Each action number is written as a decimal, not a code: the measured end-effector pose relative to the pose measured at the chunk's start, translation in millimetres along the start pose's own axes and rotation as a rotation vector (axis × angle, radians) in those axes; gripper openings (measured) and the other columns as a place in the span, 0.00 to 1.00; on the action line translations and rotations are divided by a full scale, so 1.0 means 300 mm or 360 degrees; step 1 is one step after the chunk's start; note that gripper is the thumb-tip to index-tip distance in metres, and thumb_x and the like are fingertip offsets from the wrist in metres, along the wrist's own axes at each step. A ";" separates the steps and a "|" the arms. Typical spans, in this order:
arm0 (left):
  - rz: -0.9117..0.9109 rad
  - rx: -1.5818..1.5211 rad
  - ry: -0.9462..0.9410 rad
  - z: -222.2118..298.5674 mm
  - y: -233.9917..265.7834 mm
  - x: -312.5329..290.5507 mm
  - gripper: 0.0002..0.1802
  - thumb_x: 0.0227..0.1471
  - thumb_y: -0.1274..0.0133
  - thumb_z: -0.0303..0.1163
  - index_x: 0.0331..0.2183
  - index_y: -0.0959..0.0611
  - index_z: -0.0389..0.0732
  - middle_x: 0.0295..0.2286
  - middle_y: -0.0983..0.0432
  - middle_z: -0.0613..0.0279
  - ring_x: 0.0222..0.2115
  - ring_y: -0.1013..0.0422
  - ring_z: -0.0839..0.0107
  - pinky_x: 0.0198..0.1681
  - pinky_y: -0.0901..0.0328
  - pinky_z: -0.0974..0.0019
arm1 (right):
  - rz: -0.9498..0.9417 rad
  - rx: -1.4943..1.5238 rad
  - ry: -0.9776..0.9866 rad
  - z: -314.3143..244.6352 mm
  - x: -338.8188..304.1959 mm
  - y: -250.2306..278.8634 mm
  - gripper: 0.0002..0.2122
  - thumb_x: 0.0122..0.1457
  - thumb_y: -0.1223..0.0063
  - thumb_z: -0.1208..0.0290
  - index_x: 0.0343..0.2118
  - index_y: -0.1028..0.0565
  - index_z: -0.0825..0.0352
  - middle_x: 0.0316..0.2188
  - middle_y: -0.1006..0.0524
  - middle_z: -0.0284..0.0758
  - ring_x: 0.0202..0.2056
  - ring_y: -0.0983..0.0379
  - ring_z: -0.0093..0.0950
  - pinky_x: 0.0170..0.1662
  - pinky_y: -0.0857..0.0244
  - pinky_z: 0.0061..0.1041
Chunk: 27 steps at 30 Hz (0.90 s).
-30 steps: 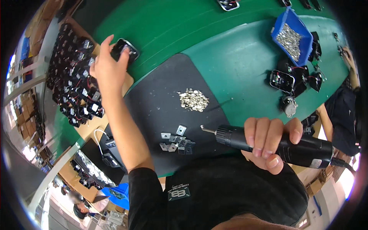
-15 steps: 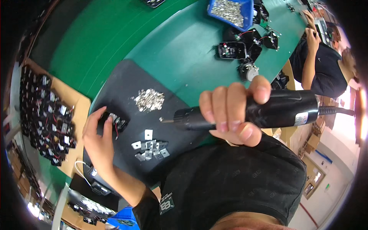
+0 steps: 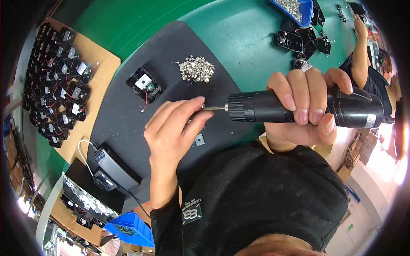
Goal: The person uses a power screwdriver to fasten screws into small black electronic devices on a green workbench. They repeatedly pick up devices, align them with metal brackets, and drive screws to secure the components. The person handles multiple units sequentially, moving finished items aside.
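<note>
My right hand [image 3: 305,104] is wrapped round a black electric screwdriver [image 3: 261,106], held level with its bit [image 3: 217,108] pointing left. At the bit's tip, the thumb and forefinger of my left hand [image 3: 171,128] close on a small silver screw [image 3: 203,106], partly hidden by the fingertips. Beyond the left hand, a black housing [image 3: 156,91] with a square metal plate [image 3: 143,81] and a red wire lies on the dark mat [image 3: 124,117]. A heap of silver screws [image 3: 196,69] is to its right. Several metal plates [image 3: 199,140] are mostly covered by my left hand.
At the left, a cardboard sheet [image 3: 104,64] bears rows of black housings [image 3: 68,89]. A black power box [image 3: 117,164] with cables stands near left. Far right are a blue bin [image 3: 304,13] of metal parts, more housings [image 3: 289,40] and a co-worker's arm [image 3: 362,51].
My left hand has let go of the housing and moved right to the screwdriver tip. The housing now lies alone on the mat. The screwdriver has shifted right and away from me.
</note>
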<state>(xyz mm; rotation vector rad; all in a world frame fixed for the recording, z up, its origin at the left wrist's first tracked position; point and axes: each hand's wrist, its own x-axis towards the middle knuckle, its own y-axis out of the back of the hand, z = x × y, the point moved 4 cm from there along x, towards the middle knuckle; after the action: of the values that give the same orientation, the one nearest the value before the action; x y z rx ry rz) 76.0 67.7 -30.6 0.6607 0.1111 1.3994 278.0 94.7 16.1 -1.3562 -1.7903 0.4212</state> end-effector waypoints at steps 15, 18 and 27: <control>0.0338 -0.2115 0.0498 -0.064 -0.076 -0.117 0.07 0.50 0.45 0.14 0.34 0.23 0.29 0.31 0.21 0.40 0.31 0.21 0.58 0.36 0.23 0.59 | 0.0113 0.0334 0.0095 -0.011 0.039 -0.068 0.18 0.48 0.40 0.75 0.43 0.30 0.58 0.23 0.29 0.27 0.27 0.29 0.20 0.40 0.34 0.22; 0.0360 -0.2197 0.0549 -0.065 -0.076 -0.117 0.06 0.50 0.45 0.14 0.34 0.23 0.29 0.31 0.21 0.39 0.31 0.21 0.58 0.36 0.23 0.59 | 0.0101 0.0330 0.0069 -0.003 0.043 -0.065 0.19 0.47 0.40 0.75 0.43 0.30 0.58 0.23 0.28 0.28 0.27 0.28 0.21 0.40 0.33 0.23; 0.0166 -0.2066 0.0686 -0.078 -0.055 -0.118 0.07 0.52 0.47 0.16 0.37 0.23 0.28 0.34 0.21 0.41 0.32 0.21 0.60 0.39 0.25 0.60 | -0.0342 0.0390 0.0100 0.044 0.081 -0.066 0.17 0.49 0.37 0.76 0.42 0.29 0.58 0.23 0.26 0.29 0.27 0.26 0.22 0.40 0.30 0.24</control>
<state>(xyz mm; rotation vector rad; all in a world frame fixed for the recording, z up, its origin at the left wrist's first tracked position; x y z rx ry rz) 72.9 43.0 -68.6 -0.7160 -0.4740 1.3693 253.6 112.3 31.7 -0.9868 -1.7467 0.4584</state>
